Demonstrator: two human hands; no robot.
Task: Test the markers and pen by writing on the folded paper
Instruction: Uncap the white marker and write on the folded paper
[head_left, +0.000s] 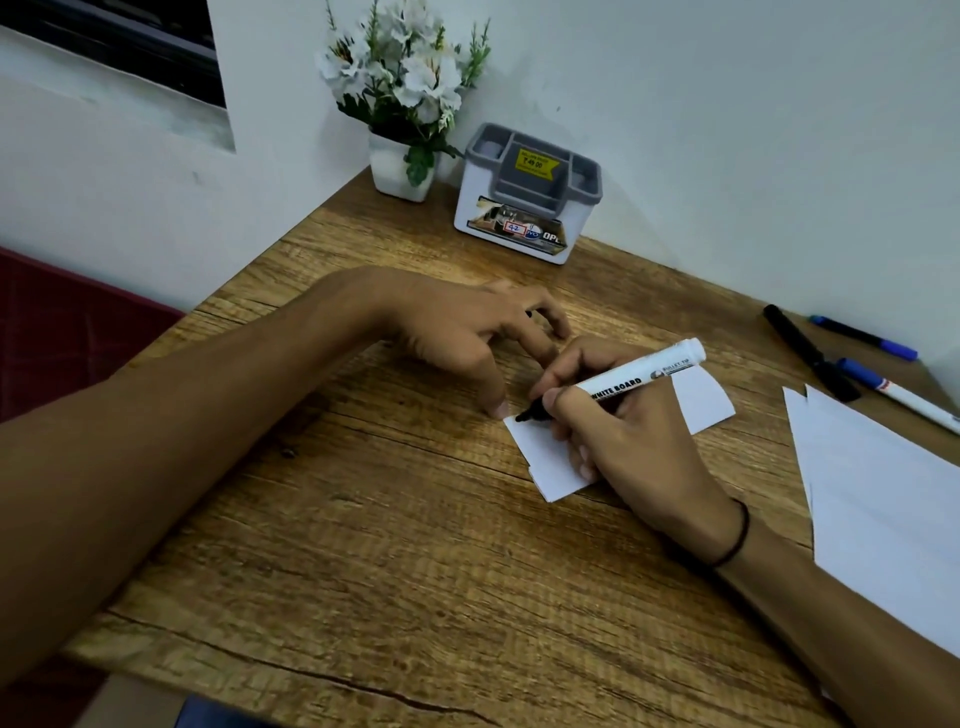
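The left forearm, nearest the camera, is stretched across the wooden bench (363, 545). The left hand (467, 332) is laid down with loosely spread fingers, grasping nothing, its thumb tip pressed at the upper left corner of the folded paper (550, 462). The folded paper is lying flat near the middle of the bench, partly covered by the right hand (623, 431). A white board marker (623, 382) is gripped by the right hand's closed fingers, its black tip set on the paper's upper left corner. A black band (737, 535) is worn on the right wrist. Loose white sheets (883, 493) are spread at the right edge. Beyond them, a black marker (810, 353), a blue pen (865, 338) and a blue-capped marker (904, 397) are lying. A grey-and-white organiser (524, 202) and a pot of white flowers (405, 104) are placed in the far corner.
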